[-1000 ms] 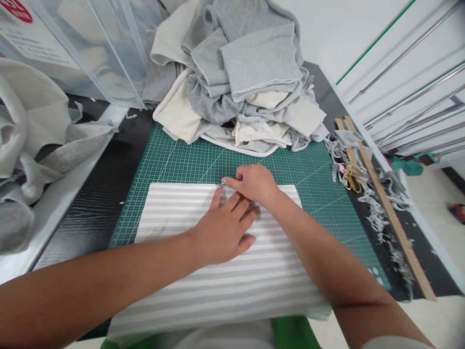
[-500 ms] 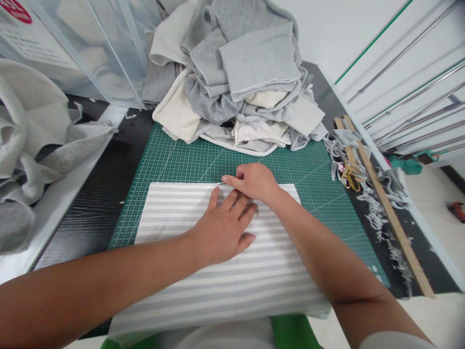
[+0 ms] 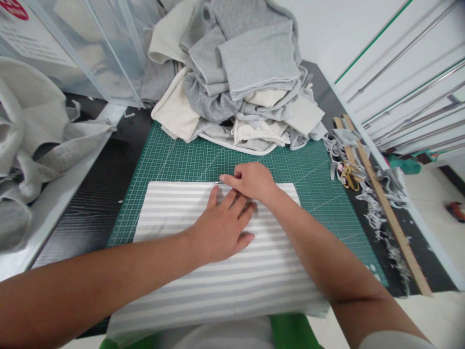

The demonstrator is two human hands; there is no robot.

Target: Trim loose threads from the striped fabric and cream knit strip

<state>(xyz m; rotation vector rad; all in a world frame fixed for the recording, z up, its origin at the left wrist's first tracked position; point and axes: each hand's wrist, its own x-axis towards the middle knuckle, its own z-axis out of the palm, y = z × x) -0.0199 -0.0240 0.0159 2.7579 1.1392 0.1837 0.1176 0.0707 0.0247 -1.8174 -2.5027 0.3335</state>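
Note:
Grey-and-white striped fabric [image 3: 203, 286] lies flat on the green cutting mat [image 3: 174, 162], its near end hanging toward my body. My left hand [image 3: 223, 230] is laid flat on the cloth, fingers spread, just short of its far edge. At that far edge my right hand [image 3: 252, 182] is curled closed, with thumb and fingers pinched together. A thin, shiny metal tip [image 3: 218, 182] pokes out left of the right thumb along the fabric edge. The rest of this slim tool is hidden in the hand, so its kind cannot be made out.
Grey and cream fabric pieces [image 3: 254, 63] are heaped at the mat's far side. Wooden strips [image 3: 392, 218], gold-handled scissors [image 3: 349, 175] and scraps lie on the right. On the left are draped cloth [image 3: 36, 116] and a clear plastic bin [image 3: 98, 53].
Both hands stay almost in place at the fabric's far edge. A little more of the shiny tip shows beside the right thumb, and the whole view has shifted slightly.

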